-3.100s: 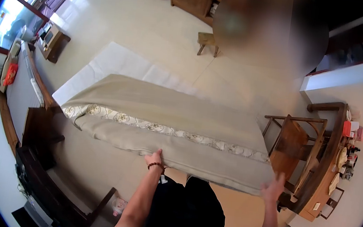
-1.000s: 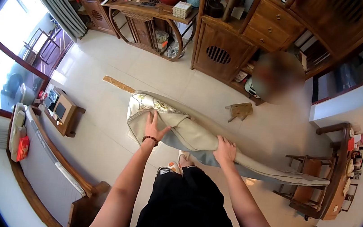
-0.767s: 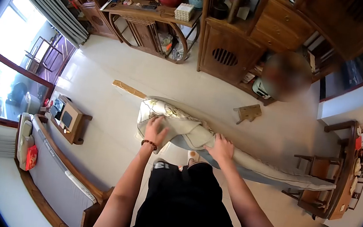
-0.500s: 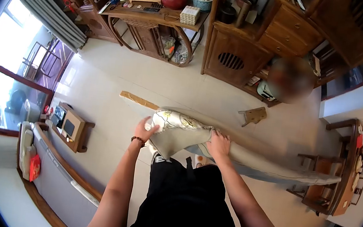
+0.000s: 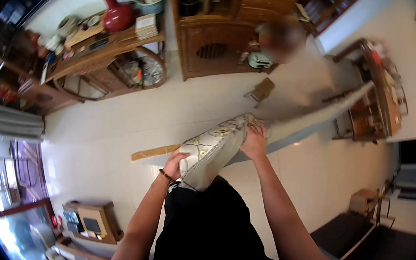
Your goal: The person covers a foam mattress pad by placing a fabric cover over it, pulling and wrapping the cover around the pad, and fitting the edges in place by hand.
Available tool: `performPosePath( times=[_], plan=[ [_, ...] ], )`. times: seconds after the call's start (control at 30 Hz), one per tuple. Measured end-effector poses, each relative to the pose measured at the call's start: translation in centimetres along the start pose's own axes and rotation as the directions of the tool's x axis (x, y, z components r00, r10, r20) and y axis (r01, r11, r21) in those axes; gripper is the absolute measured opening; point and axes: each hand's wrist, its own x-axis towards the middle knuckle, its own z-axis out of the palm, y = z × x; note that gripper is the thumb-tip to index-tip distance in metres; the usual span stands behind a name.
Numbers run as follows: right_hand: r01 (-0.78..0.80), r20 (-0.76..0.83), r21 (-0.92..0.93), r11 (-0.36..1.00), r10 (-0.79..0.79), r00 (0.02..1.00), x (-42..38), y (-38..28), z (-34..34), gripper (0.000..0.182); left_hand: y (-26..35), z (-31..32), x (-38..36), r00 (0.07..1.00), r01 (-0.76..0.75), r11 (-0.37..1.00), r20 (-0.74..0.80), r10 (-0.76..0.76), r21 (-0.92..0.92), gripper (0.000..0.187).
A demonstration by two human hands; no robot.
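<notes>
A long beige cloth (image 5: 217, 162) with a pale floral-patterned panel stretches from in front of my body toward the upper right, where its far part looks smeared. At its near left end, my left hand (image 5: 175, 166), with a beaded bracelet at the wrist, has its fingers wrapped round the edge. Farther along, my right hand (image 5: 254, 142) grips the upper edge, bunching the fabric beneath its fingers. A flat wooden strip (image 5: 156, 152) juts out beyond the cloth to the left, just past my left hand. Part of the cloth hangs in front of my black shorts.
A small wooden stool (image 5: 260, 91) stands on the tiled floor (image 5: 114, 129) ahead. Wooden cabinets (image 5: 212, 52) and a side table (image 5: 119, 46) with a red vase (image 5: 117, 15) line the far wall. A wooden desk (image 5: 384, 107) with a chair stands at right; a low cabinet (image 5: 95, 221) is at lower left.
The view has turned rightward. The cloth now slants up to the right, more of its floral panel showing. My left hand has closed from spread fingers onto its end; my right hand keeps its grip.
</notes>
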Motion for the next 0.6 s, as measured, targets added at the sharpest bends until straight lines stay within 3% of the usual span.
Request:
performPosePath(
  times=[0.03,0.1,0.2,0.3,0.33,0.43,0.47,0.53,0.6],
  plan=[
    [0.047,-0.011,0.017,0.999,-0.047,0.999,0.2,0.0,-0.1,0.047,1.3,2.3,-0.7,0.999,-0.001,1.000,0.033,0.001,-0.010,0.036],
    [0.028,-0.077,0.070,0.997,-0.022,0.997,0.9,-0.4,0.1,0.049,1.5,0.5,-0.1,0.983,0.181,0.981,0.041,-0.179,-0.073,0.047],
    [0.046,-0.090,0.106,0.993,-0.036,0.995,1.7,0.2,0.1,0.053,3.8,4.2,-0.5,0.987,0.160,0.972,0.026,-0.158,-0.175,0.061],
    [0.020,-0.023,0.056,0.998,-0.019,1.000,2.1,0.0,0.3,0.050,5.4,6.3,-0.6,0.975,0.206,0.977,-0.074,-0.211,-0.061,0.069],
    [0.007,0.012,0.028,1.000,-0.007,1.000,1.8,-0.1,0.0,0.046,5.1,5.3,-0.3,0.973,0.230,0.965,0.020,-0.229,-0.125,0.068],
    [-0.067,0.118,0.038,0.997,0.062,0.991,1.4,-0.7,-1.0,0.038,5.1,5.0,-1.0,0.969,0.242,0.961,0.080,-0.233,-0.133,0.068],
    [-0.095,0.094,0.029,0.995,0.092,0.991,0.9,-0.7,-0.8,0.038,5.1,4.5,-0.9,0.959,0.271,0.946,0.132,-0.250,-0.177,0.065],
    [-0.078,-0.103,-0.039,0.996,0.074,0.992,-0.5,-1.1,0.2,0.034,4.5,3.3,0.1,0.956,0.272,0.953,0.154,-0.251,-0.133,0.062],
    [-0.127,-0.103,-0.072,0.989,0.120,0.987,-2.3,-1.4,1.3,0.032,3.4,1.1,0.4,0.957,0.280,0.949,0.118,-0.264,-0.146,0.055]
  ],
)
